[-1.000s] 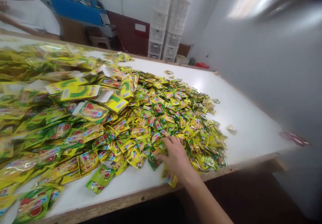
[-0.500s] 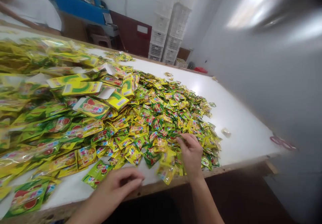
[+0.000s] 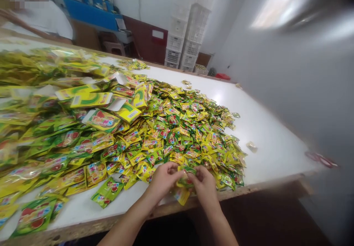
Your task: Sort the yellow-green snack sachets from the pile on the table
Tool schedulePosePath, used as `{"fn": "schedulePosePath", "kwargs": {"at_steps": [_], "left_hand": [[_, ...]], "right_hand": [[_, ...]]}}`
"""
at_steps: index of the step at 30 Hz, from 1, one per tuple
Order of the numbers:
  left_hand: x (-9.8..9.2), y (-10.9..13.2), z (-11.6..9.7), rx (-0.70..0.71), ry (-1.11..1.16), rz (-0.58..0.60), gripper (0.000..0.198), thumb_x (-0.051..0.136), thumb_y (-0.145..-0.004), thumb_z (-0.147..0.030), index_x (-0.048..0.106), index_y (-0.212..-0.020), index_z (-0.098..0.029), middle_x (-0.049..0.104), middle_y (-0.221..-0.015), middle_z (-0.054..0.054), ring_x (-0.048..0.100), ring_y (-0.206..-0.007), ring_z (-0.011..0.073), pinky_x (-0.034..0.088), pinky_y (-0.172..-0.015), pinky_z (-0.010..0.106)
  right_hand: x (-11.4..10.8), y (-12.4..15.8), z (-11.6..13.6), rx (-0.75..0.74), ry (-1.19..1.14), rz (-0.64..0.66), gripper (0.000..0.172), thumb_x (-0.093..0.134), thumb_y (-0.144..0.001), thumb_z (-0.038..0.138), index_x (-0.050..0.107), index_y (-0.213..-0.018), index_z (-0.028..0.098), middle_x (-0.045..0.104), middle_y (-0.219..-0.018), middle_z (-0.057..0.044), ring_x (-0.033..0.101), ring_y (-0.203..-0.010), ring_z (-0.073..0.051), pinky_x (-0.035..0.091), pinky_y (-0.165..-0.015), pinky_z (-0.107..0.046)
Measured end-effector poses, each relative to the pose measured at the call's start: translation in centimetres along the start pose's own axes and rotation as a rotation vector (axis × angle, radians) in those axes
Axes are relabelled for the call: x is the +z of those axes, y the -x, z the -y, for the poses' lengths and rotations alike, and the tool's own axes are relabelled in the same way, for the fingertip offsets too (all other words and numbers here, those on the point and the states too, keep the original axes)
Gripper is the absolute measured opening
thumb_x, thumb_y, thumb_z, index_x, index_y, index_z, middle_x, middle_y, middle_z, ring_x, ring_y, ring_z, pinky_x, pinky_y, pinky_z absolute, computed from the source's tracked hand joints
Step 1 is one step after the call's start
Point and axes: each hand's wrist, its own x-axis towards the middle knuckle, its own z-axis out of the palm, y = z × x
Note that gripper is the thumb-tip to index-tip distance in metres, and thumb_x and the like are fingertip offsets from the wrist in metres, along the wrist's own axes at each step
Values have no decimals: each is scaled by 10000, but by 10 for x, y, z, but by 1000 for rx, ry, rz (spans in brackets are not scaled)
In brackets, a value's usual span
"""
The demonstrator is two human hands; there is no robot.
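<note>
While the left hand [image 3: 164, 179] and right hand [image 3: 203, 183] pressed close together, they pinched a small green-and-yellow foil sachet [image 3: 186, 177] between them. Just below them, a loose yellow foil sachet [image 3: 181, 196] lay near the edge of the white worktop [image 3: 271, 146]. Beyond the hands spread a broad heap of glossy yellow-green sachets [image 3: 177, 128], with flat yellow cardboard cartons [image 3: 91, 99] farther left.

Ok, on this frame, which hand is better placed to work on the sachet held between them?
The right hand, probably: its fingers lie over the green sachet, while the left hand only meets the sachet's other edge.
</note>
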Motion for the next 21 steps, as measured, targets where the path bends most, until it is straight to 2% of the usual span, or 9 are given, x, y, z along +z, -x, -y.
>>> {"fn": "schedulePosePath", "kwargs": {"at_steps": [3,5,10,13,15,16,18,19,21], "left_hand": [[0,8,-3,15,48,-1,211,733,-648,-294,711,-797,-147,627,-620,-6,534,-571,153,360,-530,233],[-6,17,-10,28,82,16,176,720,-652,-256,725,-796,-155,650,-640,-6,544,-588,151,368,-536,229],[-39,41,-26,49,141,7,158,719,-680,-231,762,-816,-164,705,-777,29,602,-732,181,432,-626,239],[-56,51,-21,13,190,-42,192,708,-683,-194,777,-855,-144,728,-806,53,629,-762,194,457,-669,257],[-61,57,-13,-13,221,-97,263,695,-665,-151,762,-919,-134,744,-817,59,649,-744,192,471,-670,262],[-61,60,-9,-23,244,-131,310,686,-661,-135,744,-965,-135,751,-846,62,662,-757,194,482,-678,264],[-61,66,-4,-6,272,-195,378,657,-663,-108,702,-1036,-150,756,-903,63,683,-795,195,505,-696,264],[-62,69,-3,14,278,-210,380,644,-666,-97,697,-1037,-160,756,-906,59,689,-798,193,514,-695,260],[-72,76,-5,78,192,-228,316,645,-653,-83,733,-942,-177,756,-869,47,695,-789,188,522,-692,245]], "right_hand": [[3,3,5,-10,-44,75,337,735,-740,466,575,-866,198,542,-672,9,573,-606,-196,532,-450,-293],[5,6,7,-44,-51,106,326,743,-740,460,584,-844,196,567,-663,3,558,-591,-185,506,-477,-279],[19,8,14,-262,92,207,229,698,-796,418,653,-763,196,618,-695,-25,573,-656,-199,480,-599,-285],[37,4,20,-410,217,343,199,654,-833,370,679,-727,204,616,-682,-25,572,-649,-192,464,-600,-274],[51,2,21,-454,250,356,176,650,-834,372,697,-804,205,638,-746,-39,596,-699,-201,480,-620,-271],[59,1,20,-446,246,341,205,662,-821,389,697,-901,204,653,-806,-51,613,-744,-212,496,-631,-271],[72,3,15,-362,229,373,399,688,-791,441,642,-1104,200,677,-905,-73,645,-802,-230,524,-625,-270],[77,5,12,-301,228,430,459,684,-788,474,616,-1146,196,689,-891,-71,659,-772,-228,528,-596,-265],[83,10,6,-196,251,574,432,624,-813,543,629,-1070,195,694,-736,-38,645,-585,-193,497,-493,-242]]}}
